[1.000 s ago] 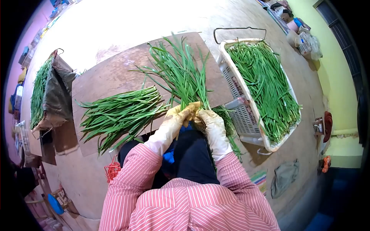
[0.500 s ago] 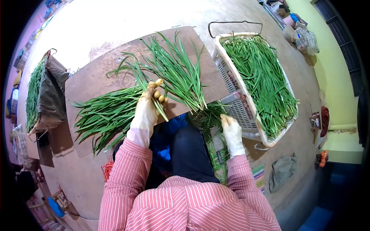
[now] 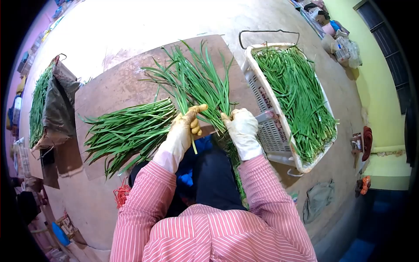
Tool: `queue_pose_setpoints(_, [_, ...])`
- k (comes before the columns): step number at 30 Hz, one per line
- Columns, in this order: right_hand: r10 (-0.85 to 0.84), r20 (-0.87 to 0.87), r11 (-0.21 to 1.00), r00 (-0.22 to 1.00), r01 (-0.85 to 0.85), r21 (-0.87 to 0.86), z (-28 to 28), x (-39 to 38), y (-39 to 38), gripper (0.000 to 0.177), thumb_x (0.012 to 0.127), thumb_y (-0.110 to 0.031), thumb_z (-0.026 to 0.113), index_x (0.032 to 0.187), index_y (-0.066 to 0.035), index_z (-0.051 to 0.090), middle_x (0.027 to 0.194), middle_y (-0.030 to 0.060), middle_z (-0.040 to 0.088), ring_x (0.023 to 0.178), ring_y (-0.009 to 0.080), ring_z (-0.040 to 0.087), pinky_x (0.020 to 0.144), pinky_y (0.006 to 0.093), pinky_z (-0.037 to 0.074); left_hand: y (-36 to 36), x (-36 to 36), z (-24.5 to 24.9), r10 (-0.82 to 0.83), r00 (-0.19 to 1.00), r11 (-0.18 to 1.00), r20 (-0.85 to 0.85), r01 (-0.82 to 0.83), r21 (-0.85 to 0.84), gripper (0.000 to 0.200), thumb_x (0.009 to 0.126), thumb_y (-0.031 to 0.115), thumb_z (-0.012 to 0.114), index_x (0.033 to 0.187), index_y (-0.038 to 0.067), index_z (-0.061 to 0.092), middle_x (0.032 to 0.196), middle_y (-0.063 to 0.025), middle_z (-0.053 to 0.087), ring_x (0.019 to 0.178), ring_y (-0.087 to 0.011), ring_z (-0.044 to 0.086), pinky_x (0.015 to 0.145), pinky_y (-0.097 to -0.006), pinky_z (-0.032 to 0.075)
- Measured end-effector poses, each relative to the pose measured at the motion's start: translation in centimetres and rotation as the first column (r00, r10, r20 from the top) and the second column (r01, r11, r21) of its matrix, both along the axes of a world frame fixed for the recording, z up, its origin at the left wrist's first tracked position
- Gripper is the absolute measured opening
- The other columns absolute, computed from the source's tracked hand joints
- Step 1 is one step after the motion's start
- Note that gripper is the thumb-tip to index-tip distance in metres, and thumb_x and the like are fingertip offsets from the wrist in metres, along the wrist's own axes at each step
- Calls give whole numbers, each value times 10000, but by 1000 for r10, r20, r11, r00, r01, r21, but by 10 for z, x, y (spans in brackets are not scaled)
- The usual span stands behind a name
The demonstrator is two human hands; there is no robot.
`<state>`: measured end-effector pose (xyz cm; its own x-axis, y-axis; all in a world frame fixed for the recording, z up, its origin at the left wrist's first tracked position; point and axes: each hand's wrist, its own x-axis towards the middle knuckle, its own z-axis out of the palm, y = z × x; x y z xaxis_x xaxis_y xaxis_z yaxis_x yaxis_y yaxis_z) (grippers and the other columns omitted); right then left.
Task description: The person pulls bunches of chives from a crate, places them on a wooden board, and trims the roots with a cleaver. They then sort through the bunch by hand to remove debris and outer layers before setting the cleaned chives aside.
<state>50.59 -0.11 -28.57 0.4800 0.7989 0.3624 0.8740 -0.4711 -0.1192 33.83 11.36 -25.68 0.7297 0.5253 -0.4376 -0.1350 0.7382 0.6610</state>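
Note:
My gloved left hand (image 3: 185,131) grips a small bunch of garlic chives (image 3: 181,94), stem ends poking out below the fingers and leaves pointing away from me. At the stem ends of a loose pile of garlic chives (image 3: 209,83) is my gloved right hand (image 3: 242,131), its fingers curled and its thumb against the stems. The pile lies fanned out on a brown board (image 3: 126,83). To the left of my left hand rests a neater bundle of garlic chives (image 3: 131,129), its stem ends towards that hand.
A white plastic basket (image 3: 286,131) full of garlic chives stands close on the right, with a wire handle (image 3: 268,31) at its far end. Another container (image 3: 61,109) of greens, draped with dark cloth, stands far left. Red string (image 3: 122,195) lies near my left elbow.
My right hand has risen from the loose greens by the basket to the stem ends of the pile. My left hand has moved slightly right and nearer to me, still holding its bunch.

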Motion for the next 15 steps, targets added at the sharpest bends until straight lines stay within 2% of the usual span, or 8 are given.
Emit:
queue_pose_setpoints(4, [-51, -218, 988, 975, 18, -152, -6, 10, 18, 370, 814, -444, 713, 765, -79, 676, 751, 129, 639, 709, 320, 642, 644, 454, 492, -1, -2, -12, -49, 998, 999, 44, 49, 11, 436, 1020, 343, 499, 1298, 12, 558, 603, 66, 282, 527, -84, 298, 542, -260, 352])
queue_pose_setpoints(6, [-161, -542, 980, 825, 68, -189, 7, 10, 18, 338, 830, -405, 711, 797, -69, 695, 770, 158, 669, 669, 354, 635, 645, 462, 492, -2, -1, -7, -37, 999, 999, 17, 37, -1, 427, 1022, 340, 495, 1295, 19, 564, 602, 66, 287, 524, -85, 297, 540, -262, 347])
queue_pose_setpoints(7, [-197, -657, 974, 728, 67, -218, 20, 10, 15, 247, 870, -287, 702, 928, -47, 721, 815, 134, 700, 691, 262, 660, 669, 355, 494, -3, 0, -4, -46, 999, 999, -8, 46, 4, 430, 1022, 349, 494, 1290, 21, 568, 601, 68, 292, 522, -85, 298, 543, -262, 350])
queue_pose_setpoints(8, [-199, -656, 973, 728, 67, -220, 27, 10, 11, 247, 870, -287, 702, 928, -47, 721, 815, 134, 700, 691, 262, 660, 669, 355, 494, -3, 0, -3, -55, 998, 998, -32, 56, 7, 432, 1022, 357, 493, 1285, 23, 572, 601, 70, 297, 520, -84, 299, 545, -261, 352])
queue_pose_setpoints(9, [-124, -878, 991, 463, 106, -84, 31, 9, 7, 233, 882, -254, 700, 948, -31, 711, 805, 93, 696, 678, 200, 643, 648, 315, 486, -2, 0, -4, -55, 998, 999, -32, 55, 3, 432, 1022, 357, 493, 1285, 23, 572, 601, 70, 297, 520, -84, 299, 545, -261, 352])
queue_pose_setpoints(10, [1, -989, 982, 151, 188, 30, 37, 6, 2, 219, 894, -222, 699, 967, -15, 701, 796, 52, 692, 664, 137, 625, 628, 274, 477, -2, 0, -6, -106, 994, 994, -20, 107, 28, 437, 1016, 367, 507, 1283, 27, 575, 599, 72, 305, 518, -83, 313, 540, -261, 354])
queue_pose_setpoints(11, [122, -992, 971, -27, 209, 114, 54, -2, -2, 199, 910, -180, 695, 977, 4, 658, 790, 1, 664, 646, 52, 560, 580, 203, 431, -2, -1, -7, -158, 987, 986, -8, 158, 53, 442, 1011, 376, 521, 1280, 31, 578, 596, 73, 313, 516, -82, 326, 535, -261, 357])
queue_pose_setpoints(15, [-11, -983, 1000, -181, -28, -6, 76, -14, -5, 244, 916, -216, 702, 991, -2, 612, 793, 24, 672, 577, 25, 517, 503, 167, 370, -7, 4, -4, -181, 983, 982, -41, 179, -55, 423, 976, 373, 594, 1243, 46, 612, 597, 77, 382, 514, -65, 370, 490, -251, 347])
